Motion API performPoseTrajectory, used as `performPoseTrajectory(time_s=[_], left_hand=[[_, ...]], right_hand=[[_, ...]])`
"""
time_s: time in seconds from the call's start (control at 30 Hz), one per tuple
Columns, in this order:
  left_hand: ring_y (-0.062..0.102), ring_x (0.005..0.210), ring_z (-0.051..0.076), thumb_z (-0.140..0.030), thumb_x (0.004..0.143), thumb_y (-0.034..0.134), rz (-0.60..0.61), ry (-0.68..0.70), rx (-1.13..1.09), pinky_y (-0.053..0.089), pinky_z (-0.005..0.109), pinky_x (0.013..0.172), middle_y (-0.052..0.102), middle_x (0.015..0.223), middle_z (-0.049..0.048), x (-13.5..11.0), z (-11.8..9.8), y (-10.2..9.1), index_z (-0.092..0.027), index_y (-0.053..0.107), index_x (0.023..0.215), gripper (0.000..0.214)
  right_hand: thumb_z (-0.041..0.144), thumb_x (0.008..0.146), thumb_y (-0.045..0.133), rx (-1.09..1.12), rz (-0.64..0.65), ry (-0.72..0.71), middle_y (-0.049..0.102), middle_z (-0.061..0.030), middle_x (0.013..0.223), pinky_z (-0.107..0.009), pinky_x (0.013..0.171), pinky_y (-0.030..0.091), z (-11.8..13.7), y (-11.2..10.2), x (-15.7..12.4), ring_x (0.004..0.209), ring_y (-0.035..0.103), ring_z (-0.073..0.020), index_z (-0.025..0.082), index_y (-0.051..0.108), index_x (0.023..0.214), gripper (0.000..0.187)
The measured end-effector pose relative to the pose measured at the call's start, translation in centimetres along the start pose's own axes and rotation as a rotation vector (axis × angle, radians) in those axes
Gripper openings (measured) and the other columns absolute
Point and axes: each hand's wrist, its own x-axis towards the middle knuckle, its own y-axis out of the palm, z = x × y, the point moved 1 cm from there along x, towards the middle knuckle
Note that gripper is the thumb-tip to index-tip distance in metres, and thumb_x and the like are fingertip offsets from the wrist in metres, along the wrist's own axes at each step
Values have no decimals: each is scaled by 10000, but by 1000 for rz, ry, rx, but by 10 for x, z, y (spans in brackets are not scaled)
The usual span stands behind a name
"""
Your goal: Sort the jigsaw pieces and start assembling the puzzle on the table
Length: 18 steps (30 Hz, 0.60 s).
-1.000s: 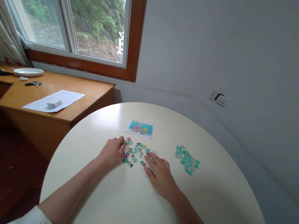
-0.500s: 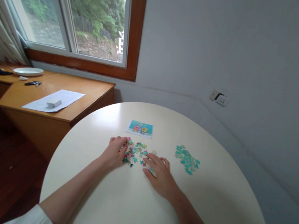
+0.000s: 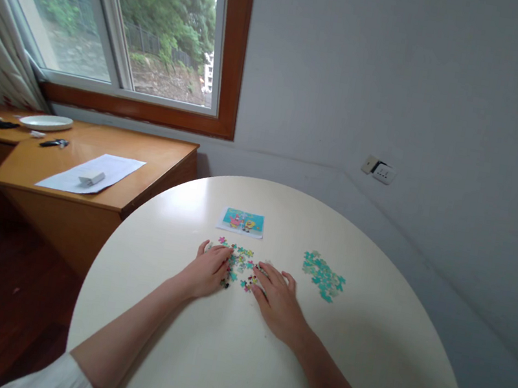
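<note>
Small, many-coloured jigsaw puzzle pieces [image 3: 239, 260] lie in a loose heap on the pale round table [image 3: 213, 357]. My left hand [image 3: 208, 270] rests over the heap's left side, fingers stretched out and covering some pieces. On the opposite side, my right hand [image 3: 276, 295] lies low with its fingers spread, the tips touching the heap's right edge. Neither hand holds a piece that I can make out. Behind the heap lies a picture card [image 3: 241, 222] with cartoon figures on a turquoise ground.
A separate group of turquoise puzzle pieces [image 3: 323, 275] lies to the right of my right hand. At the left stands a wooden desk [image 3: 161, 159] with a paper sheet [image 3: 113, 166], a small white box [image 3: 91, 178] and a white plate [image 3: 47, 122]. The wall rises behind the table.
My left hand has moved right over the heap, uncovering a pink piece at its back left. My right hand has shifted only slightly, and the pieces between the hands sit closer together.
</note>
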Motion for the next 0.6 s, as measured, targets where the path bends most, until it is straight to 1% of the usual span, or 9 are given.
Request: performPoseTrajectory(time_s=[0.1, 0.2, 0.27, 0.33, 0.43, 0.5, 0.6], left_hand=[[491, 1111, 195, -188, 857, 278, -45, -41, 17, 92, 512, 1066, 615, 1055, 65, 1, 2, -4, -207, 501, 979, 255], [517, 1054, 192, -191, 857, 268, -69, -67, 29, 119, 505, 1061, 619, 988, 70, 1, 2, -6, -194, 502, 919, 242], [499, 1092, 186, -192, 857, 273, -56, -37, 8, 114, 493, 1071, 613, 1039, 68, 0, 0, -6, -200, 509, 962, 258], [447, 1175, 182, -190, 856, 286, -20, 21, -25, 92, 477, 1086, 581, 1156, 69, -1, -3, -4, -209, 498, 1078, 307], [377, 1254, 190, -176, 842, 309, 43, 87, -45, 79, 469, 1096, 523, 1268, 78, -2, -8, -1, -209, 448, 1212, 397], [373, 1262, 199, -170, 836, 312, 65, 82, -34, 71, 486, 1094, 514, 1284, 86, -2, -9, 0, -209, 441, 1230, 416], [381, 1260, 205, -181, 845, 289, 64, 36, -4, 43, 506, 1090, 511, 1288, 94, -2, -8, 0, -201, 445, 1220, 407]], right_hand=[[323, 919, 333, -5, -45, 57, 542, -97, 1247, -441, 980, 268, -2, 1, 0, 1181, 450, -208, 239, 547, 1174, 343], [339, 915, 350, -1, -79, 93, 561, -107, 1206, -437, 968, 279, -5, 4, 1, 1140, 479, -211, 221, 569, 1136, 333], [348, 916, 343, 6, -97, 94, 561, -112, 1203, -427, 955, 294, -6, 5, 1, 1144, 475, -212, 214, 566, 1141, 344], [335, 922, 319, 8, -103, 99, 553, -119, 1217, -418, 946, 305, -6, 6, 1, 1162, 462, -211, 206, 559, 1155, 358], [298, 925, 299, 0, -66, 98, 533, -113, 1258, -422, 955, 298, -5, 5, 2, 1191, 444, -206, 205, 541, 1183, 366], [292, 920, 312, -15, -34, 77, 508, -95, 1296, -436, 970, 281, -3, 4, 1, 1221, 416, -208, 225, 525, 1206, 364], [299, 912, 335, -36, -38, 84, 477, -91, 1328, -457, 980, 259, -3, 4, 1, 1249, 377, -224, 245, 524, 1215, 361]])
